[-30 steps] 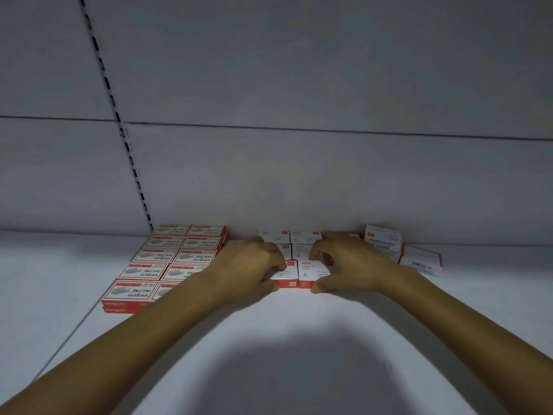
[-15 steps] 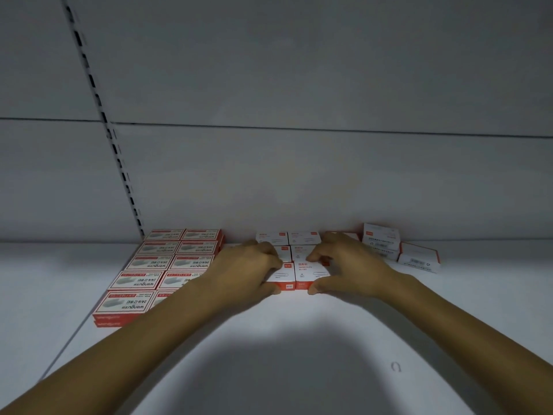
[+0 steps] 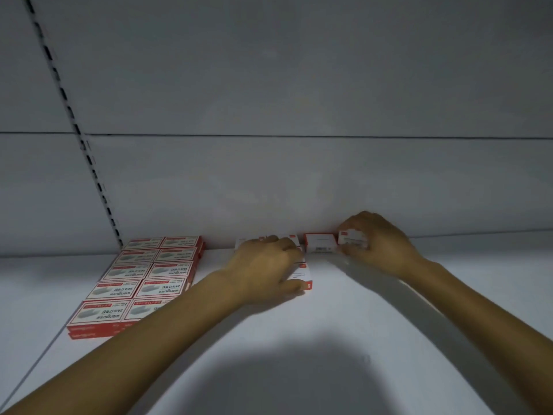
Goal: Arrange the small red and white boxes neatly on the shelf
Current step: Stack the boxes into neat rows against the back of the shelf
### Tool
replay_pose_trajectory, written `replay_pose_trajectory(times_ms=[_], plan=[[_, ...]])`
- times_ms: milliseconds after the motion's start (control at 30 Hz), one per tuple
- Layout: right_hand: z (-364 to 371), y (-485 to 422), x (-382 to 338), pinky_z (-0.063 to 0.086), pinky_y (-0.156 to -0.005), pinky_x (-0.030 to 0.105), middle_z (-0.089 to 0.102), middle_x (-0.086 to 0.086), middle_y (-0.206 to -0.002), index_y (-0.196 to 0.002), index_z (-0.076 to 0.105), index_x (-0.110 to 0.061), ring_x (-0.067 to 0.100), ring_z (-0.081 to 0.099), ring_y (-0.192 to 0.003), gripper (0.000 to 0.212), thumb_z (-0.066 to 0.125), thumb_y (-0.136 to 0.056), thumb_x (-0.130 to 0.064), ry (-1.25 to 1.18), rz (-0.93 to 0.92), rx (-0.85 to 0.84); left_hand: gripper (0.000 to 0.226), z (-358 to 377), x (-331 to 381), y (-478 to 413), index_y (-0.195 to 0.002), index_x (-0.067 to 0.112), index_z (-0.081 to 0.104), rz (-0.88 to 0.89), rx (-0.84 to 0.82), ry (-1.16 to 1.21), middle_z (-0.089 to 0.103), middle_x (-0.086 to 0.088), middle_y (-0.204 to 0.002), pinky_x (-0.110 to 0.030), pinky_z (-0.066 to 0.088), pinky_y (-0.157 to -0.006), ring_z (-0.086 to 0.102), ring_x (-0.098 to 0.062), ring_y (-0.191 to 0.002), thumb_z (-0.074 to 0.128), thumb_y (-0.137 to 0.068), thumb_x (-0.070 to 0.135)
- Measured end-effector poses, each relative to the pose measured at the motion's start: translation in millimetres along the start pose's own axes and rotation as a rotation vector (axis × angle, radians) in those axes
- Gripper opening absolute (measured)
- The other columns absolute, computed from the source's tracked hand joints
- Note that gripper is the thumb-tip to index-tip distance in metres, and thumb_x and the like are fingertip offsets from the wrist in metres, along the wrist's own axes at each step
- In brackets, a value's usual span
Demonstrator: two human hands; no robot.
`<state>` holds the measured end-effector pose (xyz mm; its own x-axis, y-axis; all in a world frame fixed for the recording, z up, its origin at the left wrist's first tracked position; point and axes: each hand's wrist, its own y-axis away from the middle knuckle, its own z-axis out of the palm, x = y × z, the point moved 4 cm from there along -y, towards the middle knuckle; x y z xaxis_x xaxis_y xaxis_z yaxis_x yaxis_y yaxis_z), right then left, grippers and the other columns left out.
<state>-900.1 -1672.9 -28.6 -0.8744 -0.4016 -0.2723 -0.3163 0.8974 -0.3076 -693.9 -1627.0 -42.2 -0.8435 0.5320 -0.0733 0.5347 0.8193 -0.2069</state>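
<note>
Small red-white boxes [image 3: 319, 243], clustered at shelf [image 3: 359, 310] rear

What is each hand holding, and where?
The right hand pinches a small box by its right end; the left hand clasps the middle boxes from above.
</note>
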Motion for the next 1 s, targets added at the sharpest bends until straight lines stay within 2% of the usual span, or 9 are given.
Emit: replay_pose_trajectory(times_ms=[133, 300, 400, 467, 567, 700, 833, 933, 1000], plan=[[5, -6, 31, 0.039, -0.088, 0.030, 0.052, -0.001, -0.127, -0.127, 0.053, -0.023, 0.022, 0.048, -0.115, 0.047, 0.065, -0.085, -0.041, 0.140, 0.054, -0.090, 0.052, -1, 24, -19, -0.126, 0.028, 0.049, 0.005, 0.032, 0.043, 0.051, 0.006, -0.129, -0.035, 0.047, -0.082, 0.050, -0.018, -0.110, 0.052, -0.084, 0.058], [15, -11, 36, 0.043, -0.089, 0.034, 0.054, 0.006, -0.124, -0.124, 0.054, -0.018, 0.026, 0.045, -0.116, 0.035, 0.058, -0.091, -0.031, 0.174, 0.043, -0.095, 0.051, 6, 34, -44, -0.134, 0.025, 0.045, -0.058, -0.014, 0.085, 0.049, 0.001, -0.135, -0.037, 0.045, -0.087, 0.045, -0.021, -0.119, 0.050, -0.089, 0.049], [14, -17, 34, 0.034, -0.079, 0.032, 0.056, 0.007, -0.117, -0.112, 0.052, -0.018, 0.026, 0.044, -0.111, 0.026, 0.057, -0.089, -0.026, 0.244, 0.024, -0.112, 0.054, 16, 28, -64, -0.140, 0.021, 0.038, -0.141, -0.079, 0.091, 0.046, -0.004, -0.137, -0.038, 0.041, -0.090, 0.040, -0.025, -0.123, 0.048, -0.092, 0.042], [11, -17, 33, 0.029, -0.078, 0.032, 0.055, 0.006, -0.115, -0.109, 0.051, -0.017, 0.026, 0.044, -0.109, 0.026, 0.059, -0.087, -0.026, 0.287, 0.001, -0.082, 0.051, 24, 25, -74, -0.139, 0.019, 0.037, -0.200, -0.107, 0.065, 0.047, -0.006, -0.134, -0.038, 0.039, -0.087, 0.040, -0.026, -0.121, 0.045, -0.093, 0.039], [2, -2, 34, 0.031, -0.075, 0.029, 0.053, 0.006, -0.112, -0.110, 0.056, -0.017, 0.026, 0.048, -0.102, 0.034, 0.068, -0.080, -0.029, 0.148, -0.034, -0.005, 0.044, 35, 24, -81, -0.132, 0.017, 0.039, -0.250, -0.152, 0.036, 0.049, -0.007, -0.127, -0.037, 0.038, -0.083, 0.043, -0.027, -0.115, 0.043, -0.093, 0.037], [-3, 31, 40, 0.040, -0.069, 0.028, 0.055, 0.004, -0.107, -0.106, 0.061, -0.017, 0.024, 0.056, -0.092, 0.037, 0.075, -0.071, -0.021, -0.072, -0.087, 0.011, 0.039, 37, 27, -88, -0.126, 0.015, 0.042, -0.285, -0.140, 0.016, 0.049, -0.007, -0.124, -0.038, 0.038, -0.088, 0.044, -0.026, -0.112, 0.045, -0.093, 0.035], [9, 62, 49, 0.049, -0.082, 0.027, 0.054, -0.007, -0.109, -0.099, 0.061, -0.026, 0.012, 0.054, -0.100, 0.026, 0.075, -0.077, -0.025, -0.239, -0.053, -0.050, 0.046, 37, 28, -97, -0.128, 0.013, 0.048, -0.337, -0.200, -0.106, 0.045, -0.010, -0.127, -0.040, 0.036, -0.092, 0.040, -0.028, -0.117, 0.044, -0.093, 0.042], [17, 70, 57, 0.050, -0.079, 0.018, 0.052, -0.011, -0.111, -0.098, 0.062, -0.029, 0.009, 0.054, -0.104, 0.022, 0.074, -0.081, -0.025, -0.366, -0.018, -0.066, 0.049, 34, 30, -102, -0.128, 0.012, 0.049, -0.370, -0.226, -0.158, 0.045, -0.011, -0.126, -0.041, 0.036, -0.093, 0.040, -0.029, -0.118, 0.045, -0.092, 0.046], [18, 71, 58, 0.052, -0.081, 0.021, 0.052, -0.011, -0.113, -0.100, 0.062, -0.029, 0.010, 0.055, -0.106, 0.022, 0.073, -0.081, -0.025, -0.394, -0.007, -0.071, 0.048, 31, 31, -104, -0.125, 0.014, 0.050, -0.401, -0.231, -0.124, 0.047, -0.010, -0.126, -0.040, 0.036, -0.093, 0.041, -0.028, -0.118, 0.049, -0.091, 0.047]])
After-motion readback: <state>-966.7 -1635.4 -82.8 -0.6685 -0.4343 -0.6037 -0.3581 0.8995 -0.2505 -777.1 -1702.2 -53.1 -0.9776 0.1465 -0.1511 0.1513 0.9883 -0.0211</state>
